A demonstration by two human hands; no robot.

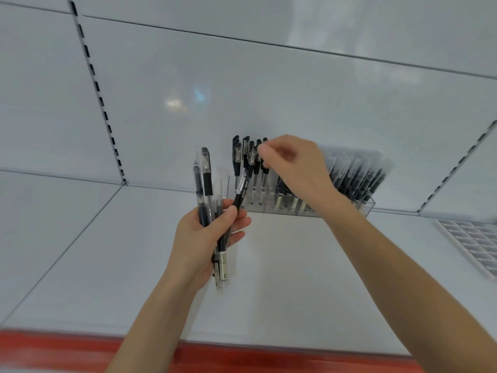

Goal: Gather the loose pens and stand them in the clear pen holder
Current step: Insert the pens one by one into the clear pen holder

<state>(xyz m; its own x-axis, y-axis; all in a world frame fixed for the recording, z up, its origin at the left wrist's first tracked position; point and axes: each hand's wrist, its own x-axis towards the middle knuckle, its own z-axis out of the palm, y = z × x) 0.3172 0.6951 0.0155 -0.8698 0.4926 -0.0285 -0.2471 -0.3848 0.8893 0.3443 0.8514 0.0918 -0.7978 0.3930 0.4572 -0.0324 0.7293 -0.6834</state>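
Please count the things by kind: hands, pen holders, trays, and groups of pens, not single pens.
Hands: 2 (left hand, right hand)
Clear pen holder: 1
Grid tray: 1
Groups of pens: 2 (bundle in left hand, pens in holder)
Total: 6

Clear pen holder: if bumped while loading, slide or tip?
Likely slides, not tips: the clear acrylic pen holder is long and low on the smooth white shelf. Probably rigid and light, given thin clear walls. The black-capped pens standing in it rise well above its rim, so a high knock might rock it.
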